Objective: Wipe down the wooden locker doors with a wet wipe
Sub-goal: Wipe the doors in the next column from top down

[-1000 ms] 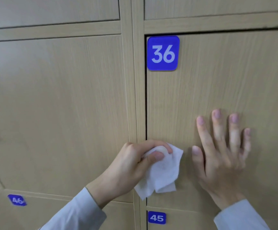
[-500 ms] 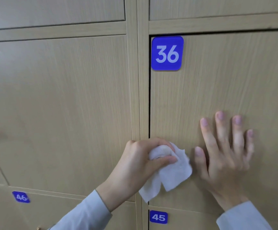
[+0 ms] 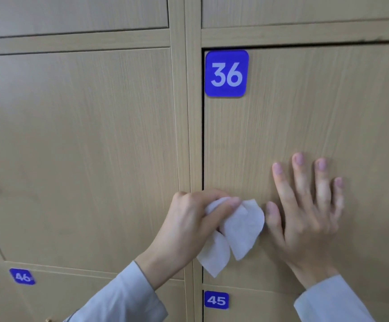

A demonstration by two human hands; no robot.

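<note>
My left hand (image 3: 189,226) pinches the wipe (image 3: 233,233), now slid rightward onto door 36 (image 3: 316,108), nearly touching my right hand (image 3: 305,219), fingers spread flat, bracing it; wiping of this door is under way.

The locker doors, door 36 (image 3: 316,112) among them, look like pale wood or wood-grain laminate, smooth and matt, with fine vertical grain. The blue number plates, such as 36 (image 3: 226,73), look like smooth, slightly glossy plastic. The wipe (image 3: 240,231) is thin, white, matt cloth-like sheet, softly creased. The sleeves (image 3: 123,296) are light, smooth woven cloth.
</note>
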